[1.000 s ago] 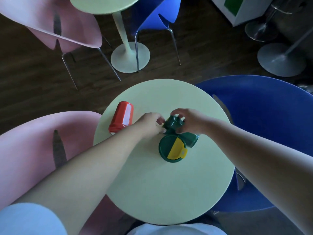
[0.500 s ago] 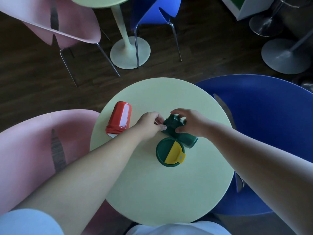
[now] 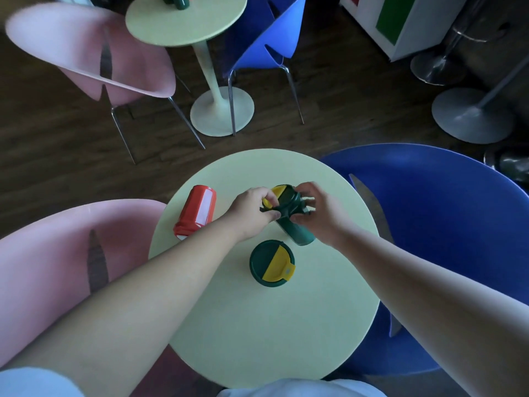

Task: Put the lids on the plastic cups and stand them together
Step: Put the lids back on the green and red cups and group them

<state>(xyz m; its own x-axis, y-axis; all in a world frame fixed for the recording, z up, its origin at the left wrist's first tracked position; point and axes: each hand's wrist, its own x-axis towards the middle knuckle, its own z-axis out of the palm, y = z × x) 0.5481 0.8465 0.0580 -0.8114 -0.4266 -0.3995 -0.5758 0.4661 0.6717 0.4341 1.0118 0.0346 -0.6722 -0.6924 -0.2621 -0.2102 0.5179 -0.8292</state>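
A dark green cup [image 3: 296, 232] is held tilted above the round pale green table [image 3: 266, 325], its mouth facing away from me. My left hand [image 3: 252, 207] and my right hand [image 3: 320, 213] both grip its green and yellow lid [image 3: 282, 196] at the cup's mouth. A second green cup with a green and yellow lid [image 3: 271, 263] stands upright on the table just in front of them. A red cup [image 3: 196, 210] with its lid on lies on its side at the table's left.
A pink chair [image 3: 57, 267] is at the left and a blue chair [image 3: 443, 224] at the right of the table. Farther off stand another round table [image 3: 186, 21], a pink chair, a blue chair and stool bases [image 3: 472, 116].
The tilted green cup has been raised and turned, so the lid's yellow part now shows at its far end. The view has tilted up.
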